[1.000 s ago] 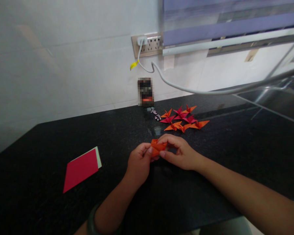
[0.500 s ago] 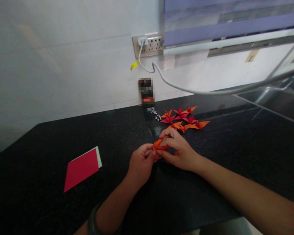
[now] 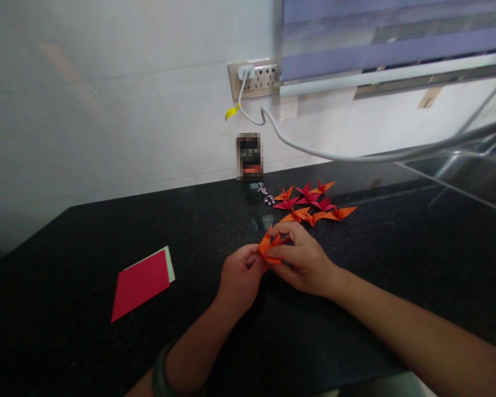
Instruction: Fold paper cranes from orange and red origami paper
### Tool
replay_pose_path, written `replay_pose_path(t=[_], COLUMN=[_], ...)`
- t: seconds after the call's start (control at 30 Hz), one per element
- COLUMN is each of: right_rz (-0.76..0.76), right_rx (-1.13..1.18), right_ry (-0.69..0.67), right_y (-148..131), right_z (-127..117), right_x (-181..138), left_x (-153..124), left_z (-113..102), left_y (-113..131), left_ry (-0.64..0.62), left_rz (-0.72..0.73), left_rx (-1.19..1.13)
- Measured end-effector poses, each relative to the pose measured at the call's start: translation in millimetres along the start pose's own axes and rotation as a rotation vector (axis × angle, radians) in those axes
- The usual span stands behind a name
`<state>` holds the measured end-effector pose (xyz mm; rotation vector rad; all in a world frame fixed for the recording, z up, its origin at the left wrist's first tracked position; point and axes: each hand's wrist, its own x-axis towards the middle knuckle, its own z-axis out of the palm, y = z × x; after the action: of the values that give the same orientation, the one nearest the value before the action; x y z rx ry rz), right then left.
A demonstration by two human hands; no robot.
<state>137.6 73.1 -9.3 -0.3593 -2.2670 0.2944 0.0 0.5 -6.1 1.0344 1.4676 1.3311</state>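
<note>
Both my hands meet over the black counter (image 3: 355,286) and pinch a small, partly folded orange paper piece (image 3: 268,246). My left hand (image 3: 240,275) grips its lower left side with closed fingers. My right hand (image 3: 303,259) holds its right side, fingers curled round it, and a pointed flap sticks up between the two hands. A dark band sits on my left wrist.
Several finished red and orange paper cranes (image 3: 310,203) lie just beyond my hands. A stack of red paper squares (image 3: 141,282) rests to the left. A small blurred dark item (image 3: 249,157) leans on the white wall under a socket (image 3: 254,78) with a white cable (image 3: 314,149).
The orange paper has gone from a flat fold to a shape with a pointed flap raised. My right fingers have shifted along it. The view moved slightly.
</note>
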Motion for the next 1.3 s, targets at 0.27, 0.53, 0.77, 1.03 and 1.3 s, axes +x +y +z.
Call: replay_pose_path(t=[0.27,0.53,0.77,1.03,1.3], right_rz=[0.044,0.044,0.132,0.102,0.114], right_rx=[-0.078,-0.050,0.101,0.151,0.242], right_ry=[0.041,-0.095,-0.088,0.060,0.044], right_y=[0.2,-4.6,-7.0,-10.5,-10.6], right_z=[1.1,-2.6,-4.9,-1.1,-1.6], right_x=[0.1,1.2,0.5,5.7,4.9], left_x=[3.3,3.1,3.8,3.8,3.7], left_z=[-1.9,0.5,-3.3,-4.5,-4.3], left_y=[-5.5,-1.2,1.1,-3.6,-5.5], left_ry=[0.035,0.016,-0.084,-0.211,-0.242], left_rz=[-0.023,-0.068,-0.092,-0.093,-0.075], left_rx=[-0.170,-0.380,-0.590,-0.680,-0.682])
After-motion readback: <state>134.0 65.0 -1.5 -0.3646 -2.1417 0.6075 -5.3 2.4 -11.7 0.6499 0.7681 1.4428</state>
